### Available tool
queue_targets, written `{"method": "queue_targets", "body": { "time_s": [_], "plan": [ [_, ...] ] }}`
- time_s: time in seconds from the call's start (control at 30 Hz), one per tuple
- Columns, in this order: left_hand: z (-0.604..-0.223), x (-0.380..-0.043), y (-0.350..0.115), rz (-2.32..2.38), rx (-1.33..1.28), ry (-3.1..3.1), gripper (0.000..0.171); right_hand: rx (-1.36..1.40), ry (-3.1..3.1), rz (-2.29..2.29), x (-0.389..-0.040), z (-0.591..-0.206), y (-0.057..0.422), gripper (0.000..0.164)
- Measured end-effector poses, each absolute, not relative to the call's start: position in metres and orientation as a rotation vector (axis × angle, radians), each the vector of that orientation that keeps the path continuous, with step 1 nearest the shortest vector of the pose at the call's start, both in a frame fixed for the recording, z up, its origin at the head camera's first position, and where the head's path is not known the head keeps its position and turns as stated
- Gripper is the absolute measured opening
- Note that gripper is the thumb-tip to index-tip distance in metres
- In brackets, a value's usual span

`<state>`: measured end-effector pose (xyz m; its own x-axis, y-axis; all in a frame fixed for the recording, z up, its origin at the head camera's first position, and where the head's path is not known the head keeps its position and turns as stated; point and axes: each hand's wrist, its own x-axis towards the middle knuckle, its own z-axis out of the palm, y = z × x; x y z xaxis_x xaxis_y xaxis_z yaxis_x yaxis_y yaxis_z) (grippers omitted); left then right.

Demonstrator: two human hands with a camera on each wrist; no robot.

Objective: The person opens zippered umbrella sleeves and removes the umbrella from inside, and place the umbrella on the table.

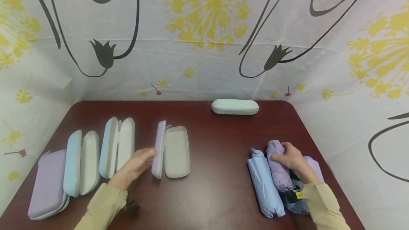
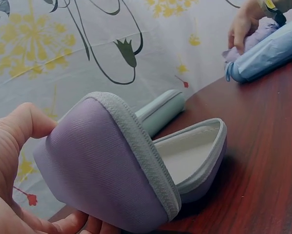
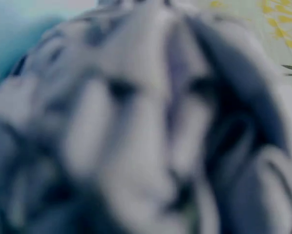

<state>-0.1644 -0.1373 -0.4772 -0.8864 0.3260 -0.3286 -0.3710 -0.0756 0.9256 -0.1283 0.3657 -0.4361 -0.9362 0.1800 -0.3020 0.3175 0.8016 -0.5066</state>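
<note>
My left hand (image 1: pixel 138 166) holds the lid of an open purple zip case (image 1: pixel 158 152) between thumb and fingers. The case's pale inner half (image 1: pixel 177 153) lies flat on the table. In the left wrist view the purple lid (image 2: pixel 102 165) stands tilted, with the thumb at its upper edge and fingers below. On the right, my right hand (image 1: pixel 291 159) grips a folded purple umbrella (image 1: pixel 278 171). A folded blue umbrella (image 1: pixel 265 184) lies just left of it. Blurred gathered cloth (image 3: pixel 136 122) fills the right wrist view.
At the left stand two open light-blue cases (image 1: pixel 72 164) (image 1: pixel 108 148) and a closed purple case (image 1: pixel 48 184). A mint case (image 1: pixel 235 107) lies at the table's (image 1: pixel 211 201) back edge. A dark grey folded item (image 1: pixel 297 207) and another purple item (image 1: pixel 314 168) lie by the right forearm.
</note>
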Motion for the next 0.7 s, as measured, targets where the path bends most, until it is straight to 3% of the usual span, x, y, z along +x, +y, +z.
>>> {"method": "queue_targets", "body": {
  "time_s": [0.23, 0.5, 0.7],
  "plan": [
    [-0.475, -0.168, -0.145, 1.984, -0.093, 1.835, 0.028, 0.329, 2.815, -0.726, -0.125, -0.444, 0.369, 0.081],
    [-0.472, -0.173, -0.151, 1.89, -0.188, 1.965, 0.053, 0.28, 2.875, -0.669, -0.12, -0.451, 0.374, 0.078],
    [-0.47, -0.177, -0.153, 1.892, -0.248, 1.972, 0.056, 0.278, 2.869, -0.688, -0.119, -0.45, 0.374, 0.078]
  ]
}}
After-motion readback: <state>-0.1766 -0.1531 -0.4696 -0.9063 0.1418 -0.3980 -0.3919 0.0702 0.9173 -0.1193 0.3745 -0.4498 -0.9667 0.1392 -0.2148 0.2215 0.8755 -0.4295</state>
